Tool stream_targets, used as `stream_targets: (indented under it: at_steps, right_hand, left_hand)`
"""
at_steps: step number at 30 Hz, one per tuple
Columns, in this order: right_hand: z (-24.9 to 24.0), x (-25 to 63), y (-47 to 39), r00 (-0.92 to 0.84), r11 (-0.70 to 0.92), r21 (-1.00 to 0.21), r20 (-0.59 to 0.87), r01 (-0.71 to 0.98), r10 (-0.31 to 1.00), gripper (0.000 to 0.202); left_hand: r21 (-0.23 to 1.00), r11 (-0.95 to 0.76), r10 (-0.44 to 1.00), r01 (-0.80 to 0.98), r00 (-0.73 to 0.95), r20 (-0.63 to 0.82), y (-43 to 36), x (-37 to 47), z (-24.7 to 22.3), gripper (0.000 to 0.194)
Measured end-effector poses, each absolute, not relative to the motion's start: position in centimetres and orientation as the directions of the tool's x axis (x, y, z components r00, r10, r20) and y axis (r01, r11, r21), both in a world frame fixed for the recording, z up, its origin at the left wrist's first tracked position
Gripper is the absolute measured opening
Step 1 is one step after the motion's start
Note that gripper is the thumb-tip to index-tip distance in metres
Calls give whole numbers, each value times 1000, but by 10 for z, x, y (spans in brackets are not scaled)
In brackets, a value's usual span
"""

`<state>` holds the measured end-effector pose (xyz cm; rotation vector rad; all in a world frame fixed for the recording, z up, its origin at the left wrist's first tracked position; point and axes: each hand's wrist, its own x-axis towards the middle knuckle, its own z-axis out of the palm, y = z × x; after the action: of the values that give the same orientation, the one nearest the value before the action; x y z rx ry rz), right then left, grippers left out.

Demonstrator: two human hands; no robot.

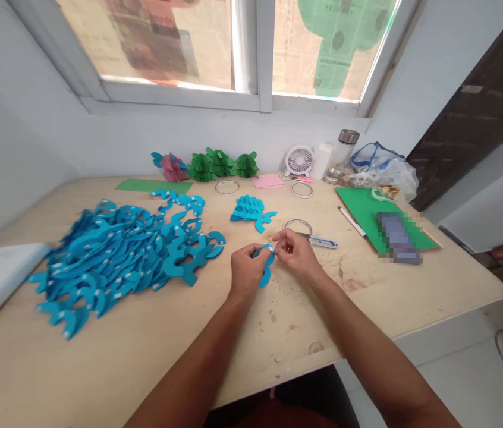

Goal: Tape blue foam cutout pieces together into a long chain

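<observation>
My left hand (248, 267) pinches a curved blue paper piece (266, 277) that bears a small white patch at its upper end. Close beside that end is my right hand (292, 249), its thumb and forefinger drawn together; whatever they may hold is too small to make out. Just beyond the right hand lie thread snips (323, 242) and a metal ring (297, 226). A small stack of blue paper pieces (248, 208) sits farther back. To the left spreads a large heap of similar blue pieces (118, 255), many with white patches.
A white box-like object (4, 282) stands at the left edge. Along the wall are green paper ornaments (220, 164), a small fan (299, 161), a glass bottle (343, 157) and a plastic bag (389, 175). A pen (352, 221) and green sheet (365, 205) lie right.
</observation>
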<state>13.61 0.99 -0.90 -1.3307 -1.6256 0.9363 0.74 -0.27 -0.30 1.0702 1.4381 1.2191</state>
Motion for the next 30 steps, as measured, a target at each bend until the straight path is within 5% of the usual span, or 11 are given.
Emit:
stream_targets:
  at_steps: [7,30]
  right_hand:
    - [-9,140,13,-28,170,-913,172,371,985,18]
    - [-5,144,13,56,141,-900,179,414,982,7]
  left_hand:
    - [977,196,965,-84,-163,-207,-3,7,-2,26]
    - [984,154,988,-92,-4,-155,-4,10,2,34]
